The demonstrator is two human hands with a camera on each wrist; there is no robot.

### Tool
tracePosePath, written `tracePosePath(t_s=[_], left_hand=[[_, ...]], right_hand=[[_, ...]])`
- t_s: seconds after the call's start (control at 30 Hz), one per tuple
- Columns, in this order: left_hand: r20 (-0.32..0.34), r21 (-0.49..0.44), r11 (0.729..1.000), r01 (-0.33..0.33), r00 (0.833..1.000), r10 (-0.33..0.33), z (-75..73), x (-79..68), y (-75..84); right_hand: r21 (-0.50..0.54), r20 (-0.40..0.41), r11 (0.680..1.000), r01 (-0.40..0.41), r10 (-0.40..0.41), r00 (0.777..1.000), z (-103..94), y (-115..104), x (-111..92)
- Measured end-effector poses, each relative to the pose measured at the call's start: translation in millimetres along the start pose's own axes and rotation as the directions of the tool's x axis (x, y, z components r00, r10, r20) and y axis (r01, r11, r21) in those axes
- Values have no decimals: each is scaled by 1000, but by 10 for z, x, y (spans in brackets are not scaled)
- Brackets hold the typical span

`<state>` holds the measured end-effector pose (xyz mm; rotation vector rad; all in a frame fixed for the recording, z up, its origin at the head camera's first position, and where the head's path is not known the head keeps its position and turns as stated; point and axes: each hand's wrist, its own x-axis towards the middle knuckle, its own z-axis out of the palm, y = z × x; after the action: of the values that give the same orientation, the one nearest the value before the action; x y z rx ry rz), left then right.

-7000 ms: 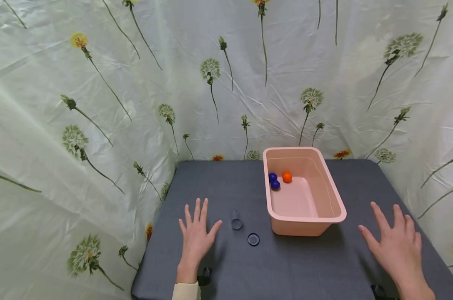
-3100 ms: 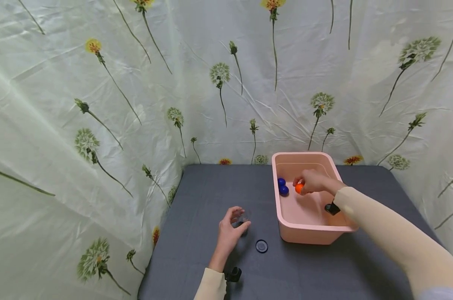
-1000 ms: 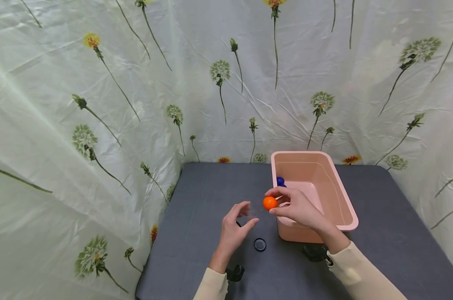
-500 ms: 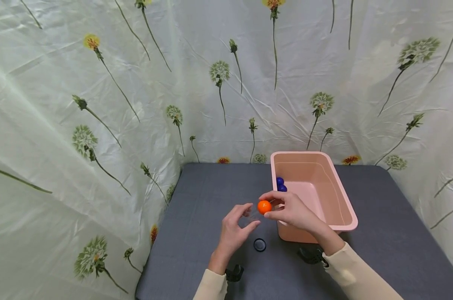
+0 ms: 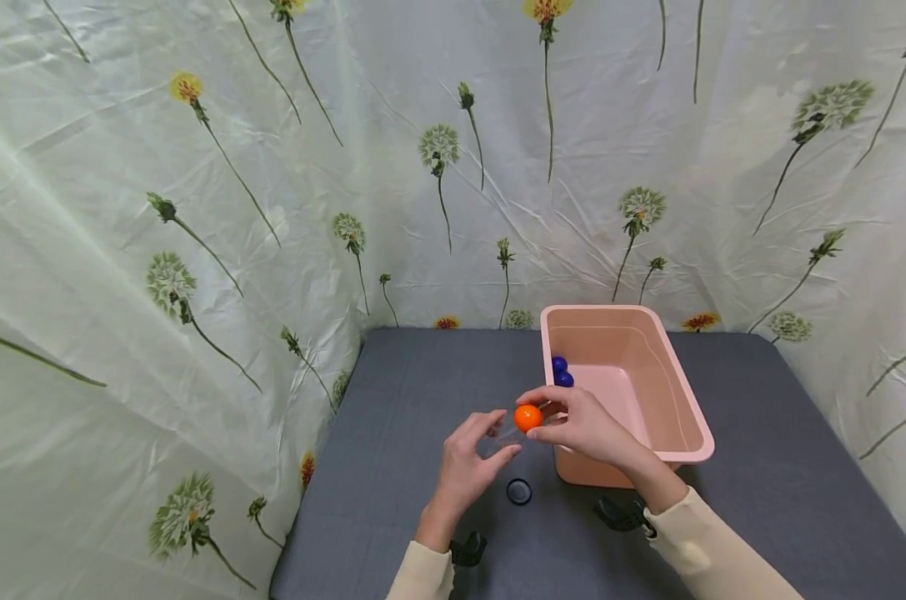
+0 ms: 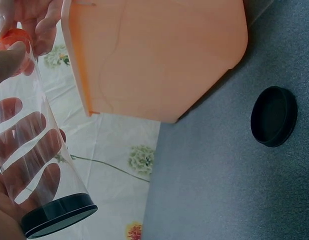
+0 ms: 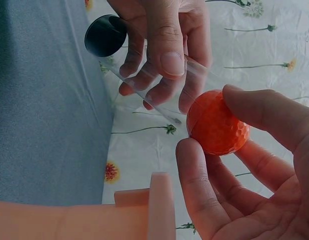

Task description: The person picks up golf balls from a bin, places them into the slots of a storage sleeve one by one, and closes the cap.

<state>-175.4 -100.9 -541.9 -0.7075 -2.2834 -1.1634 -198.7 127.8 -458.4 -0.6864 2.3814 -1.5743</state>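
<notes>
My left hand point(image 5: 468, 467) holds a clear tube point(image 6: 64, 175), tilted above the table. The tube's far end carries a black cap point(image 6: 59, 215); its open mouth faces my right hand point(image 5: 595, 429). Between the thumb and fingers of that right hand is a dimpled orange golf ball point(image 7: 218, 122). The ball sits at the tube's mouth, and the clear edge crosses its side in the right wrist view. How deep it sits is hard to tell. A round black lid point(image 6: 273, 116) lies on the table below both hands, apart from them.
A pink plastic box point(image 5: 685, 456) stands right of the hands, its left wall partly behind my right hand. Two blue balls point(image 5: 563, 379) lie inside by that wall. The grey table point(image 5: 422, 375) ends at a flower-printed curtain point(image 5: 287, 167).
My left hand has picked the tube up from the table. My right hand has lifted the orange golf ball out of the box and brought it left to the tube's mouth.
</notes>
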Motion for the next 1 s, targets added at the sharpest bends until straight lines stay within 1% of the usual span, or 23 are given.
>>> tracePosePath(t_s=[0.13, 0.3, 0.47, 0.7, 0.8, 1.0], left_hand=[[-5, 6, 1000, -25, 1000, 25, 5, 7, -13], [-7, -9, 1000, -16, 1000, 16, 3, -2, -14], [-27, -40, 999, 1, 1000, -2, 1, -9, -8], [-29, -44, 999, 20, 999, -21, -19, 9, 16], [-32, -53, 998, 18, 999, -20, -22, 14, 14], [-31, -69, 997, 23, 999, -25, -25, 7, 13]], right_hand=[[9, 4, 1000, 10, -10, 1000, -8, 9, -5], [22, 10, 1000, 17, -17, 1000, -6, 27, -16], [22, 4, 999, 24, -24, 1000, -12, 31, -22], [13, -7, 1000, 28, -28, 1000, -41, 14, -10], [-6, -17, 999, 37, -37, 999, -72, -68, -5], [-17, -21, 999, 32, -33, 999, -214, -353, -8]])
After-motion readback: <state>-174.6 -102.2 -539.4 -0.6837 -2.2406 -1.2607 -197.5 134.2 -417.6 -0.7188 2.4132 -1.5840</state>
